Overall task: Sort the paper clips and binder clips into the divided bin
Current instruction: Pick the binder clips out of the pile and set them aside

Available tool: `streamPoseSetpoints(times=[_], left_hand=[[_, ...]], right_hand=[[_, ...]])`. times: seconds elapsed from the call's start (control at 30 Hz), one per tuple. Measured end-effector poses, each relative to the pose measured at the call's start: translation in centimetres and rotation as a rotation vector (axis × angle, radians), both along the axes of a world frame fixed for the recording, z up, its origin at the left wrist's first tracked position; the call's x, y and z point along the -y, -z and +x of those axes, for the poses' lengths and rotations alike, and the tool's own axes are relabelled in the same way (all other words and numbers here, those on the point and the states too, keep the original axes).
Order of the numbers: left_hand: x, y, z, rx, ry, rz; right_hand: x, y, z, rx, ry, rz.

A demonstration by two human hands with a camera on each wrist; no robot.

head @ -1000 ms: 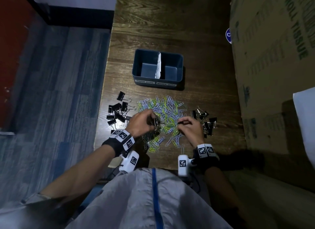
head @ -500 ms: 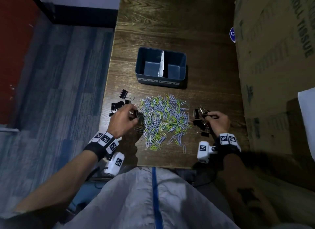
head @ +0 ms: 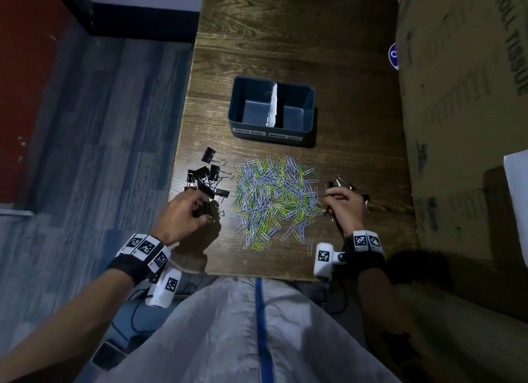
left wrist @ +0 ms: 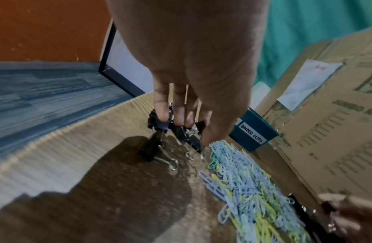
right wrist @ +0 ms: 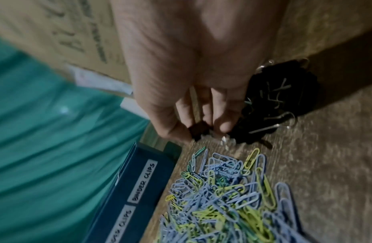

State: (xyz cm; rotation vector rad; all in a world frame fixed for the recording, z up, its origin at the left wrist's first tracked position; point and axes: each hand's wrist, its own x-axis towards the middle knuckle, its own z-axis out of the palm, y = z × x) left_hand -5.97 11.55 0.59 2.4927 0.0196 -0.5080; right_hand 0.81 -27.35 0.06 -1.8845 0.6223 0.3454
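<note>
A dark blue divided bin (head: pixel 236 105) stands empty on the wooden table, with a white divider and labels PAPER CLIPS on the left, BINDER CLIPS on the right. In front of it lies a heap of coloured paper clips (head: pixel 274 200). Black binder clips (head: pixel 208 177) lie scattered to its left, and a smaller bunch (head: pixel 340 182) to its right. My left hand (head: pixel 203 209) curls down onto the left group, thumb and fingers pinching binder clips (left wrist: pixel 191 139). My right hand (head: pixel 331 201) pinches a black binder clip (right wrist: pixel 198 129) beside the right bunch (right wrist: pixel 274 98).
Large cardboard boxes (head: pixel 463 125) wall off the table's right side. The table's left edge (head: pixel 183 165) drops to a blue floor close to the left binder clips. A blue round sticker (head: pixel 393 55) shows by the boxes.
Both hands left the middle of the paper clip heap and moved apart, the left to the left binder clips, the right to the right bunch, where each now pinches clips.
</note>
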Motion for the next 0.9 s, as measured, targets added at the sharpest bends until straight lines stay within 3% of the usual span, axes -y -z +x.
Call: streamPoseSetpoints(times=[0.17,0.37,0.63,0.7,0.8,0.9], left_hand=[[-1.9,1.0,-2.2,-0.066,0.11,0.108],[-2.5,1.6,-3.0,-0.029,0.159,0.258],[-1.2,0.7,-2.3,0.029,0.216,0.307],[0.1,0.0,-1.8,0.056,0.225,0.314],[2.7,-1.0,-1.2,0.042,0.329,0.26],[5.2,-0.8,-0.5,-0.05,0.401,0.198]], right_hand=[[1.9,0.0,1.2,0.009,-0.035,-0.472],[2.8,-0.4,1.3,-0.07,-0.181,-0.612],[1.9,-0.8,-1.4,0.135,-0.221,-0.621],[1.3,0.3,-2.9,0.057,-0.313,-0.532],[0.7,2.2,-5.0,-0.216,-0.563,-0.454],[-0.2,3.1,-6.2,-0.298,-0.655,-0.446]])
